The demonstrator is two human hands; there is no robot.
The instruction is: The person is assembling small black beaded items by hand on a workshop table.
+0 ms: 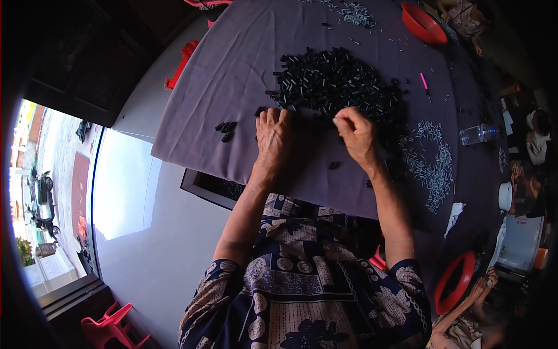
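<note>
Pile of black tubes (pixel 340 81) lies just beyond both hands; left hand (pixel 273 132) flat, fingers touching its edge; right hand (pixel 356 132) pinched, contents unclear

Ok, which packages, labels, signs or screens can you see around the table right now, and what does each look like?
Clear plastic bottle: lying on its side on the grey tablecloth, right of the pile of small black tubes; a pale band round it may be a label, too small to tell.
White box-like container: far right edge, rectangular; unclear whether it is packaging.
No signs or screens show.
</note>
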